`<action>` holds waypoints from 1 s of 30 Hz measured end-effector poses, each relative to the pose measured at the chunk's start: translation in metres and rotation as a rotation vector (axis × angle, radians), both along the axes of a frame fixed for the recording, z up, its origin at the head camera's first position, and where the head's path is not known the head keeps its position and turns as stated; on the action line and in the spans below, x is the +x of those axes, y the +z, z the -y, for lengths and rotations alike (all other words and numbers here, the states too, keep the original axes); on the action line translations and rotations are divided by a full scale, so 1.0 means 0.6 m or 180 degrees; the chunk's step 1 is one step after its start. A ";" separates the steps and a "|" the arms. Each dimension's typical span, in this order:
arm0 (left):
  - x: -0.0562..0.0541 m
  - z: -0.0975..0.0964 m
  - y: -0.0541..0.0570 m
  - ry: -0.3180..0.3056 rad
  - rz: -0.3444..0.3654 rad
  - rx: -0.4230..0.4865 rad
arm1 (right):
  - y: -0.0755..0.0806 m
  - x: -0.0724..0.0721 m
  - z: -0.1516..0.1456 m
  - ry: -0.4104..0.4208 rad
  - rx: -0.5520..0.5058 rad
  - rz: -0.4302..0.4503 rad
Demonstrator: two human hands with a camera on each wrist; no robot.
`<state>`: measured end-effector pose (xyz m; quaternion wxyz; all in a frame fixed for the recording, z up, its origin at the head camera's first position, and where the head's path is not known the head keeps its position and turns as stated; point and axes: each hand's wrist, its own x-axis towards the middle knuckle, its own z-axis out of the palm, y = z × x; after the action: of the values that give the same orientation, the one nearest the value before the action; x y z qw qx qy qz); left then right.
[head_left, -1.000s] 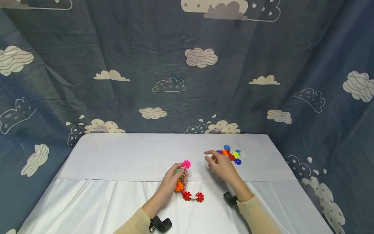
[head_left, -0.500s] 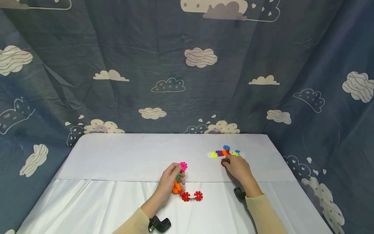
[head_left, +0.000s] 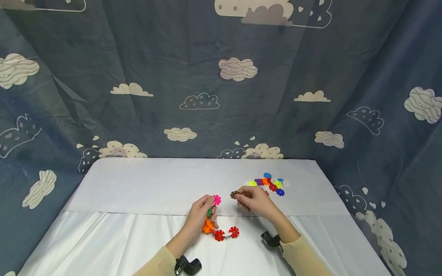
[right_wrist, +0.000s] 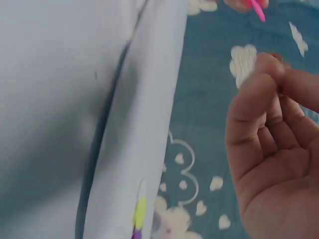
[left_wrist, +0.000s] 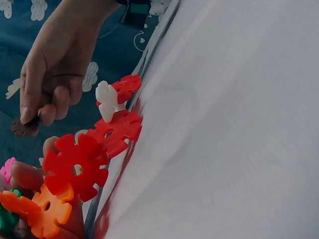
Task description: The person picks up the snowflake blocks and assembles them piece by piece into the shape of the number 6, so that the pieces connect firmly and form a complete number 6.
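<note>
My left hand [head_left: 197, 216] holds a chain of notched plastic snowflake discs. A pink disc [head_left: 217, 199] sticks up at its fingertips, with a green disc [head_left: 209, 212] and an orange disc [head_left: 208, 226] below. The chain's lower end curves right through red discs [left_wrist: 76, 167] joined by a white disc [left_wrist: 106, 101]. Between thumb and forefinger, my right hand [head_left: 257, 201] pinches a brown snowflake disc [head_left: 233, 194], held a short way right of the pink one. In the right wrist view the fingers mostly hide that brown disc.
A loose group of snowflake discs lies at the back right of the white table [head_left: 165, 184], among them a yellow disc [head_left: 253, 183] and a dark blue disc [head_left: 280, 192]. A cloud-patterned curtain [head_left: 200, 119] hangs behind and along both sides.
My right hand reached to the loose discs, picked up the brown one and carried it left, closer to the chain. The left hand stays nearly in place with the chain.
</note>
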<state>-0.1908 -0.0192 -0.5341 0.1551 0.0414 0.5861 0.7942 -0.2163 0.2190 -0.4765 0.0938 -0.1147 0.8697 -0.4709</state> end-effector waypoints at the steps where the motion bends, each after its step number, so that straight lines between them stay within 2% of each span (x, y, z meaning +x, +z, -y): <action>1: 0.001 0.000 -0.001 -0.0007 0.0006 -0.0008 | -0.001 0.004 0.007 0.0073 0.0051 -0.0102; 6: 0.004 0.002 -0.005 -0.0058 -0.0030 -0.0050 | -0.009 0.021 0.034 0.0309 0.0433 -0.0817; 11: 0.004 0.003 -0.007 -0.0090 -0.0084 -0.0083 | -0.012 0.030 0.050 0.0365 0.0832 -0.1550; 14: 0.003 0.004 -0.007 -0.0111 -0.0124 -0.0110 | -0.012 0.033 0.055 0.0373 0.0994 -0.1879; 17: 0.002 0.004 -0.006 -0.0128 -0.0165 -0.0158 | -0.012 0.035 0.059 0.0383 0.1087 -0.2051; 23: 0.000 0.004 -0.008 -0.0142 -0.0201 -0.0221 | -0.016 0.039 0.066 0.0493 0.1094 -0.2202; 30: -0.002 0.001 -0.009 -0.0184 -0.0142 -0.0167 | -0.022 0.040 0.069 0.0472 0.1109 -0.2371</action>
<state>-0.1923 -0.0198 -0.5395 0.1659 0.0719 0.6086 0.7726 -0.1923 0.1777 -0.4896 -0.1755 -0.3219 0.9002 -0.2350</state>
